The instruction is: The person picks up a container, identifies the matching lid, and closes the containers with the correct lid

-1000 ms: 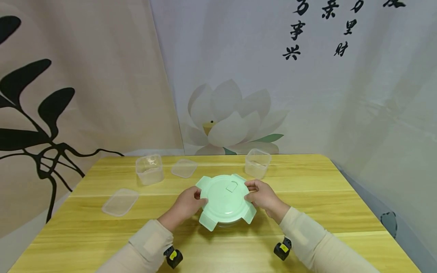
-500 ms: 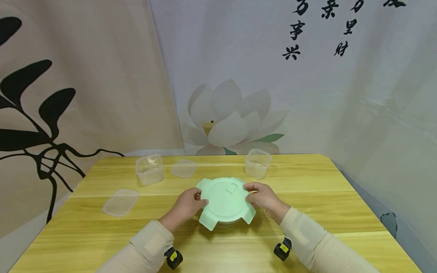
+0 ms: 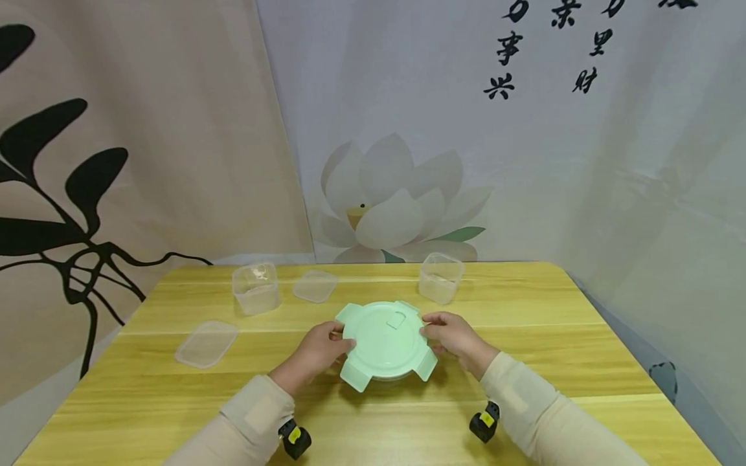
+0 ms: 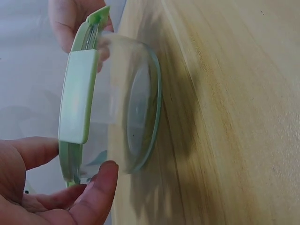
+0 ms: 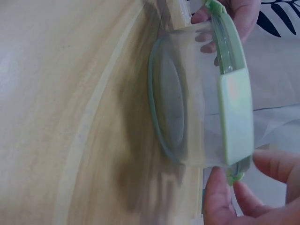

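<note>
A round clear glass food container [image 4: 119, 93] is topped by a mint-green lid [image 3: 387, 343] with its side flaps splayed outward. At its left edge, my left hand [image 3: 317, 353] grips the rim, thumb on the lid and fingers curled beneath. My right hand [image 3: 460, 340] is at the opposite edge. In the right wrist view its thumb [image 5: 274, 164] meets the lid's edge, and its fingers [image 5: 220, 194] reach under the rim. The glass base stands close over the wooden table [image 3: 373, 433], with a shadow beside it.
At the back left stands a clear plastic tub [image 3: 256, 291], with a small clear lid [image 3: 315, 286] beside it. Another clear tub [image 3: 440, 279] is at the back right. Toward the left lies a second clear lid [image 3: 206, 345]. A printed curtain [image 3: 524, 175] hangs behind the table.
My right hand has shifted slightly right, its fingertips moving from over the lid to its edge. The lid's far side has dipped a little. My left hand keeps its grip.
</note>
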The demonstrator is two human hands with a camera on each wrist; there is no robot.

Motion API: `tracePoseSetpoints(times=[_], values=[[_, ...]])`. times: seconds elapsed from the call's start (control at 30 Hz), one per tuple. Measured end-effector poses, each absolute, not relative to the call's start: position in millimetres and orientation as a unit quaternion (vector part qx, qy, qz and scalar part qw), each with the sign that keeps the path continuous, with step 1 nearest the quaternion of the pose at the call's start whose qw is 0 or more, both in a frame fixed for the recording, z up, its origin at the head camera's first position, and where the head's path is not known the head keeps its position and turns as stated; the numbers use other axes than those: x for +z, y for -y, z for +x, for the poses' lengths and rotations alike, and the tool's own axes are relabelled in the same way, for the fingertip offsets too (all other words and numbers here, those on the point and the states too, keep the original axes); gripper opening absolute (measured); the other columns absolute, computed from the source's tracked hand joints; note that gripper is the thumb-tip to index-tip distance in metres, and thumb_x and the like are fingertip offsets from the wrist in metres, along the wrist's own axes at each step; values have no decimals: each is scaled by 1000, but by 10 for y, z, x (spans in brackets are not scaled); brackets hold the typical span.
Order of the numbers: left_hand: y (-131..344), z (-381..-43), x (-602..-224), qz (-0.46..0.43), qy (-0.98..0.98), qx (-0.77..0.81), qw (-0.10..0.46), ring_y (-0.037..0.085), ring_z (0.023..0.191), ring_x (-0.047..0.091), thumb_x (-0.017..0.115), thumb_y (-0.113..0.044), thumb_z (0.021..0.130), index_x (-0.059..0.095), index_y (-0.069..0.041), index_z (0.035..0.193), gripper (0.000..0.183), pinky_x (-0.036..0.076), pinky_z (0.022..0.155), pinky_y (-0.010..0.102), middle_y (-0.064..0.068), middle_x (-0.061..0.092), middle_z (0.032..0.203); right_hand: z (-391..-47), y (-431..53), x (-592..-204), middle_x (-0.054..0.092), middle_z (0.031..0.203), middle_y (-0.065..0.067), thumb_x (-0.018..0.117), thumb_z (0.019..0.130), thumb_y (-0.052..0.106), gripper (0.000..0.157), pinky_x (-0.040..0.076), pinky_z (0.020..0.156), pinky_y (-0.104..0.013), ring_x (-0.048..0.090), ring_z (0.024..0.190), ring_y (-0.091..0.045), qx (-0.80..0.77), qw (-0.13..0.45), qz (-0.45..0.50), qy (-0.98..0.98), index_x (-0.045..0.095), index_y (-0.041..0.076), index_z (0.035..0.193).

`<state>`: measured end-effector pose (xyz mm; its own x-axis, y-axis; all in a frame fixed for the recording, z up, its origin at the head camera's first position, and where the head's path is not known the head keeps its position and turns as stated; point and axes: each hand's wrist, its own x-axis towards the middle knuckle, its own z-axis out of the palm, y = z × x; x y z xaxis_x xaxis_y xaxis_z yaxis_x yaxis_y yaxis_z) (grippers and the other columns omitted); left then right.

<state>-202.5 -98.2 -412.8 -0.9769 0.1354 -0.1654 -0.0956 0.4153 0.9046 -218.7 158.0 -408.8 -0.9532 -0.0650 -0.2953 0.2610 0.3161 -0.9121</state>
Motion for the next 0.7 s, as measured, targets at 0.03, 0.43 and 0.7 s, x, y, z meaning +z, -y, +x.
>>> tracePoseSetpoints(times=[0.03, 0.43, 0.7], values=[[983, -2026, -4131, 11, -831, 545, 111, 24, 74, 61, 63, -10, 92, 55, 8, 124, 37, 54, 63, 39, 14, 60, 93, -2195, -1583, -4098, 57, 122, -17, 56, 96, 16, 39, 52, 88, -43, 60, 106, -27, -579, 146, 66, -800, 53, -2, 131], [989, -2050, -4136, 10, -811, 569, 138, 23, 74, 62, 62, -6, 93, 55, 8, 122, 32, 56, 67, 43, 15, 59, 92, -2268, -1571, -4163, 63, 108, -13, 54, 99, 21, 39, 55, 72, -31, 61, 90, -19, -576, 177, 78, -794, 53, -4, 129], [996, -2062, -4131, 5, -787, 599, 148, 26, 75, 65, 62, -1, 92, 54, 9, 119, 29, 58, 64, 41, 17, 55, 93, -2296, -1567, -4162, 65, 105, -12, 54, 99, 15, 33, 56, 71, -31, 63, 85, -15, -599, 185, 80, -775, 54, -4, 126]])
